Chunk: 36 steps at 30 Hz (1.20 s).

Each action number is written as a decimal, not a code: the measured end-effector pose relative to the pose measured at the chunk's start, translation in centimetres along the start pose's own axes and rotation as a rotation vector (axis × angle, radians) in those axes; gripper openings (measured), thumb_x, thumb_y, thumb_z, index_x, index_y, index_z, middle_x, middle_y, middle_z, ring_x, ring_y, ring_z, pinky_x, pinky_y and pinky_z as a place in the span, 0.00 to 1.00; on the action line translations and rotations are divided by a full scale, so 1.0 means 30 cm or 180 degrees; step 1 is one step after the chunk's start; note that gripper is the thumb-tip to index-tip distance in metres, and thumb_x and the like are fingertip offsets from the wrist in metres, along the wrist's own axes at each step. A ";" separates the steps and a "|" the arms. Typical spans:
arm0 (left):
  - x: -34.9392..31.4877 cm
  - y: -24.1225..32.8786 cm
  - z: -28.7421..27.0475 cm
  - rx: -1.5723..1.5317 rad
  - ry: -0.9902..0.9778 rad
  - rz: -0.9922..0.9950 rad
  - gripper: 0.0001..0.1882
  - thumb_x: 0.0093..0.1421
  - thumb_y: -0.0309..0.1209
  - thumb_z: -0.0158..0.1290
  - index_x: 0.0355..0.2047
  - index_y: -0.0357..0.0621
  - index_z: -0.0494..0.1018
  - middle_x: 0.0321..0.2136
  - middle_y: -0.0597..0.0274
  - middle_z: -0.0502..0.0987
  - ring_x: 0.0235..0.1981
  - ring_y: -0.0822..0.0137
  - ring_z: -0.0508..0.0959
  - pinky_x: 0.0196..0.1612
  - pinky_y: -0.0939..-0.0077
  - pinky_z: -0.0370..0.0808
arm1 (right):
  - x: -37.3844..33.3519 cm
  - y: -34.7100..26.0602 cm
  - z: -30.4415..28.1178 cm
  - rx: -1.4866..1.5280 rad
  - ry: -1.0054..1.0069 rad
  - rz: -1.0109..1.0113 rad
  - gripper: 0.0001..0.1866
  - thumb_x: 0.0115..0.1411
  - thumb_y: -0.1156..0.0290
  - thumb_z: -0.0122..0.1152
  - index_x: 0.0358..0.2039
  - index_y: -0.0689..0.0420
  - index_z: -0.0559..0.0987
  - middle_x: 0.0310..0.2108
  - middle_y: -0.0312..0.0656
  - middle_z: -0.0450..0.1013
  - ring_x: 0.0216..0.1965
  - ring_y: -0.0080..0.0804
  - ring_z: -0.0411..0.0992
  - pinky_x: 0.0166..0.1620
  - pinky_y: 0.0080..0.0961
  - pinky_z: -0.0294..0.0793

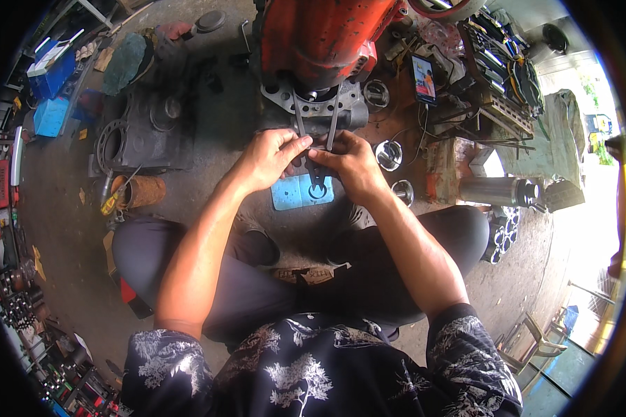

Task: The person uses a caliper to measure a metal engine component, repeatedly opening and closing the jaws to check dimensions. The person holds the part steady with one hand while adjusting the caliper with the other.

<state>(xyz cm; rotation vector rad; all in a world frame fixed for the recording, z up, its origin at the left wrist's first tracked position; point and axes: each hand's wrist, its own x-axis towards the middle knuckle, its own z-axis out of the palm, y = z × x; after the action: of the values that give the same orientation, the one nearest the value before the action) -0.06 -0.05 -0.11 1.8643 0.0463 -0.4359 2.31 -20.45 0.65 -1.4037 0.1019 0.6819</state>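
Just above the centre of the frame, my left hand (268,160) and my right hand (348,163) meet, fingers curled, pinching the lower ends of two slim grey bars (334,118). Their upper ends overlap a pale, holed metal plate (282,96) under a red housing (313,38). Below my right thumb a dark ring-ended piece (316,174) shows against a light blue card (289,194); whether I'm gripping it, I can't tell.

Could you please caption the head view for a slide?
Left hand and right hand at the ends of two metal bars, near a red machine and blue sheet.
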 end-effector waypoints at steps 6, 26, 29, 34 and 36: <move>-0.003 0.003 0.001 0.0008 0.0006 -0.0024 0.22 0.71 0.47 0.53 0.32 0.37 0.77 0.24 0.66 0.77 0.23 0.76 0.79 0.25 0.78 0.76 | -0.001 -0.001 0.001 -0.0045 0.0032 -0.0025 0.25 0.58 0.77 0.71 0.53 0.71 0.73 0.45 0.49 0.80 0.44 0.30 0.79 0.49 0.25 0.78; 0.000 -0.003 0.003 0.0051 0.0008 -0.0008 0.23 0.71 0.47 0.53 0.32 0.37 0.77 0.24 0.65 0.78 0.23 0.75 0.79 0.25 0.77 0.76 | 0.001 -0.003 -0.006 0.0005 -0.0019 0.0016 0.25 0.58 0.76 0.72 0.53 0.71 0.72 0.45 0.48 0.80 0.44 0.29 0.79 0.49 0.25 0.78; 0.000 -0.002 0.004 0.0032 -0.0002 -0.0017 0.23 0.71 0.48 0.53 0.33 0.37 0.77 0.24 0.65 0.78 0.23 0.75 0.79 0.25 0.77 0.76 | 0.002 0.000 -0.006 -0.0031 -0.0007 -0.0013 0.25 0.58 0.76 0.72 0.52 0.70 0.73 0.45 0.48 0.80 0.45 0.29 0.78 0.50 0.25 0.77; -0.003 0.002 0.005 0.0027 0.0021 0.0001 0.23 0.71 0.47 0.53 0.33 0.37 0.77 0.24 0.65 0.78 0.23 0.75 0.78 0.25 0.77 0.76 | -0.003 -0.008 -0.005 -0.0027 -0.0008 -0.0025 0.24 0.58 0.76 0.72 0.51 0.70 0.73 0.45 0.48 0.79 0.45 0.29 0.78 0.50 0.24 0.77; -0.002 0.003 0.007 0.0022 0.0029 0.0006 0.23 0.71 0.47 0.53 0.33 0.37 0.77 0.24 0.65 0.78 0.23 0.75 0.78 0.25 0.77 0.76 | -0.004 -0.011 -0.006 -0.0021 -0.0028 -0.0019 0.24 0.58 0.75 0.72 0.51 0.69 0.74 0.45 0.47 0.80 0.44 0.29 0.78 0.49 0.24 0.77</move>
<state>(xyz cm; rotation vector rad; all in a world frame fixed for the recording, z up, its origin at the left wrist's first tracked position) -0.16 -0.25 -0.05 1.8730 0.0494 -0.4268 2.45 -20.67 0.96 -1.4067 0.0887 0.6840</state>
